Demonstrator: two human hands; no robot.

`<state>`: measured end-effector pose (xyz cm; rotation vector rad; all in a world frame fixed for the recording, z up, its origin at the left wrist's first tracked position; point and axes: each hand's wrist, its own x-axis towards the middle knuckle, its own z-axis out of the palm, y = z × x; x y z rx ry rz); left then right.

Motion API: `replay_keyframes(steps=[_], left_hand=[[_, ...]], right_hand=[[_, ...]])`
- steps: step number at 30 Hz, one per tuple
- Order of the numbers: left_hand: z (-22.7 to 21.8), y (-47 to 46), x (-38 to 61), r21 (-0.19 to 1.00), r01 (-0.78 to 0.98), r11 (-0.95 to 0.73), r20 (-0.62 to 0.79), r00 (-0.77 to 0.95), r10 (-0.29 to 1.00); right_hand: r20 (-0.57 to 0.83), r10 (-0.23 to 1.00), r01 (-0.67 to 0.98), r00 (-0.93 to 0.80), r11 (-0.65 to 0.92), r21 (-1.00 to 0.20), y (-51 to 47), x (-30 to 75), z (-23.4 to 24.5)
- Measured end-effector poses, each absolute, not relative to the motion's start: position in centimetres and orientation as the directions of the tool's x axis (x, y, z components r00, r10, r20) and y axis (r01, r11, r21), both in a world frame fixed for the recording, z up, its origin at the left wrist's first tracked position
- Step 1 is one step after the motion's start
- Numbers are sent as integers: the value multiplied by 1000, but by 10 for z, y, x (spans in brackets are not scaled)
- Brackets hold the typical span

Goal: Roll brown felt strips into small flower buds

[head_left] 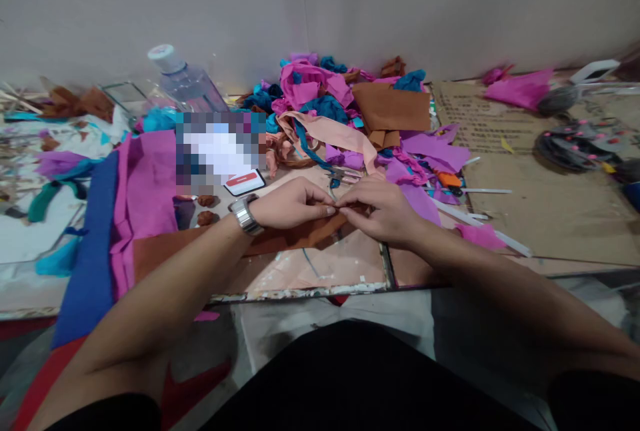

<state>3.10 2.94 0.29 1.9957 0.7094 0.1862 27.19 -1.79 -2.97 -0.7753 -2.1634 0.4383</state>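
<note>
Both hands meet over the near part of the table, fingertips almost touching. My left hand (pixel 295 204), with a metal watch (pixel 245 214) on its wrist, pinches the upper edge of a brown crepe paper strip (pixel 300 234). My right hand (pixel 383 211) has thumb and fingers closed on the strip's right end. The strip runs left beneath my left forearm. Two small crumpled brown paper balls (pixel 205 218) lie left of the watch. Just beyond the fingers are scissors (pixel 346 176), partly covered by paper scraps. My fingers hide part of the gripped paper.
Pink crepe paper (pixel 150 181) and a blue sheet (pixel 90 238) lie at the left. A clear bottle (pixel 193 88) stands behind a phone (pixel 245 182). Crumpled colored paper (pixel 320 94) is heaped at the back. White sticks (pixel 505 238) and cardboard (pixel 525 171) lie right.
</note>
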Motion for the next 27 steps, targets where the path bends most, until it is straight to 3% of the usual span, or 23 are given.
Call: replay_keyframes(steps=[6, 13, 27], left_hand=[[9, 27, 28, 717, 496, -490, -154, 798, 583], [8, 28, 27, 701, 510, -499, -200, 812, 549], [3, 30, 28, 857, 448, -255, -259, 802, 539]], right_hand=[[560, 682, 417, -471, 731, -540, -16, 273, -35], [553, 679, 409, -484, 734, -543, -17, 271, -35], [580, 612, 388, -538, 791, -474, -18, 270, -32]])
